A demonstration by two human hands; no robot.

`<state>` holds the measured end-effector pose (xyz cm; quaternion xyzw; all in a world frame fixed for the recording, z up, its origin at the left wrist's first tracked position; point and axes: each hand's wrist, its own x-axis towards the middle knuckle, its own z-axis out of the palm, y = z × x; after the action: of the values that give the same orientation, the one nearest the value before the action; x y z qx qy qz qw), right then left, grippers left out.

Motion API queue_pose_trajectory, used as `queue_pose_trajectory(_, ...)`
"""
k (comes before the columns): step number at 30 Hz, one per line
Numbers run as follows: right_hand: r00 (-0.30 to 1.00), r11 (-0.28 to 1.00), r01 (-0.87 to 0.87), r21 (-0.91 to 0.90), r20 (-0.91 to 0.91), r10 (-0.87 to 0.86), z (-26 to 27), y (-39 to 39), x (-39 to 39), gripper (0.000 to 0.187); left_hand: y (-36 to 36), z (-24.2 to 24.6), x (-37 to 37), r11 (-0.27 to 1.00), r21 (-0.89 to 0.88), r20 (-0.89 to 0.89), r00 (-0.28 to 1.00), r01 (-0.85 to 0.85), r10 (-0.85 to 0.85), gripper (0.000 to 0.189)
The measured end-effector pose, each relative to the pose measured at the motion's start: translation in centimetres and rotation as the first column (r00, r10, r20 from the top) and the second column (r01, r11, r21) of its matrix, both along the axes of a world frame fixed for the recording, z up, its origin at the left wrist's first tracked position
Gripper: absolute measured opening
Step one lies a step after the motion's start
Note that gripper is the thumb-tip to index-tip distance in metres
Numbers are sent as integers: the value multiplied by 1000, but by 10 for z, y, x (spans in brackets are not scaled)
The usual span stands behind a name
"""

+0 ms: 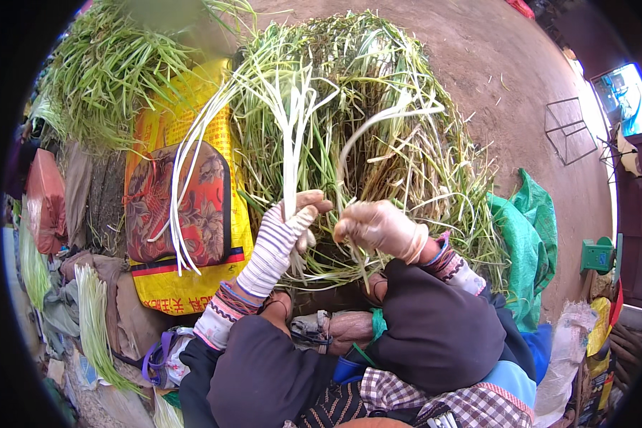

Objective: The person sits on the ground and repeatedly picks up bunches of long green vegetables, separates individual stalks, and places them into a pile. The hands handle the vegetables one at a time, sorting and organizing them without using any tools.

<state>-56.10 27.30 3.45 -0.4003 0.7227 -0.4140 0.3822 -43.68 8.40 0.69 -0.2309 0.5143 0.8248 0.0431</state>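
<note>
My left hand (299, 216), in a pale glove with a striped cuff, grips a bunch of long white-green leafy stalks (290, 155), perhaps chives. The bunch stands upright from the fist and its tips fan outward. To its right, my gloved right hand (379, 227) is blurred, its fingers closed around what looks like a single pale stalk (361, 131) that bends away to the right. Both hands are above the near side of a big heap of green and withered stalks (406, 166). Several loose white stalks (184, 182) droop to the left, over a flowered cushion (203, 230).
The cushion lies on a yellow printed sack (187, 299). Another green heap (112, 80) rises at upper left. Sorted pale stalks (96, 321) lie at lower left. At right are a green sack (527, 257), a wire frame (570, 131) and a green scale (598, 254).
</note>
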Motion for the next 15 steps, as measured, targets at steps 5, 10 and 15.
queue_pose_trajectory(5, 990, 997, -8, 81, 143, -3, -2, -3, 6, 27, 10, 4, -6, 998, 52, -7, 999, 40, -40, 33)
queue_pose_trajectory(10, 969, 988, 87, 130, 218, -114, -6, 0, 4, 29, 13, 7, -8, 997, 72, -3, 1000, -7, 7, 27)
queue_pose_trajectory(15, 917, 979, 163, 120, 348, -195, -11, 1, 8, 30, 17, 8, -12, 998, 55, -44, 999, -16, 19, 22)
